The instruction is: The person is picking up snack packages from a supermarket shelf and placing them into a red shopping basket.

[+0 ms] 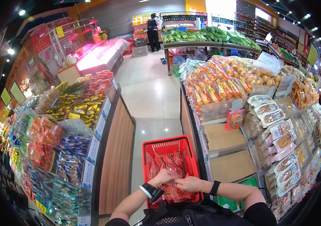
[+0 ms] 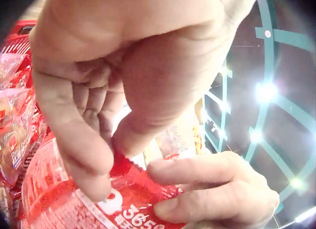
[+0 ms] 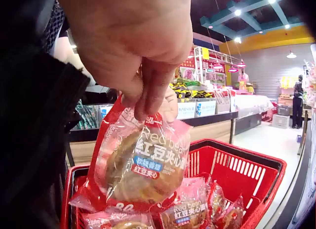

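Over a red shopping basket [image 1: 146, 150] my two hands meet at the top edge of one red bean bread packet [image 3: 145, 165], a clear and red bag with a round bun inside. My left hand [image 1: 164, 177] pinches the red edge between thumb and fingers, as the left wrist view shows. Close beside it, my right hand [image 1: 189, 184] grips the same edge with its fingertips. In the right wrist view the packet hangs upright above similar packets [image 3: 185, 209] lying in the basket. The bag's far side is hidden there.
Bins of bagged snacks [image 1: 74, 150] flank the left side. To the right stands a bread display [image 1: 220, 81], with two bare-bottomed bins [image 1: 232, 165] near the basket. A tiled aisle [image 1: 151, 101] leads forward to a vegetable stand [image 1: 205, 35] and a standing person [image 1: 153, 34].
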`<state>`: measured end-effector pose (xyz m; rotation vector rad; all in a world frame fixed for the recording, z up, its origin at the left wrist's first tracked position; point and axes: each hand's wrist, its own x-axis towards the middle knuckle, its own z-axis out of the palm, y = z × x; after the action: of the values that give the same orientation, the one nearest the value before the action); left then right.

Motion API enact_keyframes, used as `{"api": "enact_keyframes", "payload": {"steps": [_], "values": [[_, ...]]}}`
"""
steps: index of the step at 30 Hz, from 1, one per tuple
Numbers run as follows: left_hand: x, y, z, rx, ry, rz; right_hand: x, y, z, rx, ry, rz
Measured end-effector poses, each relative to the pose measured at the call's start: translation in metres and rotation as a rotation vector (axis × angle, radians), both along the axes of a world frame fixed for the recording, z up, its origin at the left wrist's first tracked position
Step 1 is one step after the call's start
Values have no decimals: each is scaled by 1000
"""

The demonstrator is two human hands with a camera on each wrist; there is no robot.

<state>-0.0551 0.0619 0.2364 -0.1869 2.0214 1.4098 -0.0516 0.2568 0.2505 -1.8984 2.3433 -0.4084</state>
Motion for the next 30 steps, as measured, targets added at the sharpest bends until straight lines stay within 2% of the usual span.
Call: {"api": "enact_keyframes", "payload": {"steps": [1, 4, 8, 9, 10, 12, 13, 15, 18, 20, 24, 26, 28, 30], "values": [[-1, -1, -10, 0, -3, -3, 0, 2, 0, 0, -3, -3], [-18, -6, -34, 78, 132, 104, -16, 12, -1, -210, -17, -168], [-48, -19, -22, -325, 526, 61, -56, 47, -29, -51, 176, -553], [-57, -24, -28, -381, 613, 83, -62, 58, -39, -38, 154, -614], [-66, -28, -34, -438, 701, 106, -68, 66, -50, 105, 134, -664], [-79, -36, -38, -494, 770, 142, -63, 59, -32, 189, 99, -536], [-83, -39, -42, -547, 829, 179, -67, 59, -34, 189, 95, -540], [-94, -51, -61, -602, 825, 198, -72, 57, -40, 244, -73, -599], [-104, -69, -86, -638, 836, 281, -67, 57, -28, 265, -117, -596], [-97, -75, -95, -761, 742, 340, -65, 57, -31, 255, -115, -601], [-69, -85, -118, -873, 558, 306, -68, 56, -30, 276, -149, -608], [-64, -86, -128, -889, 522, 305, -68, 56, -32, 257, -151, -617], [-63, -86, -138, -872, 479, 395, -68, 56, -34, 243, -153, -620], [-62, -87, -142, -861, 437, 367, -69, 55, -32, 310, -148, -620]]}}
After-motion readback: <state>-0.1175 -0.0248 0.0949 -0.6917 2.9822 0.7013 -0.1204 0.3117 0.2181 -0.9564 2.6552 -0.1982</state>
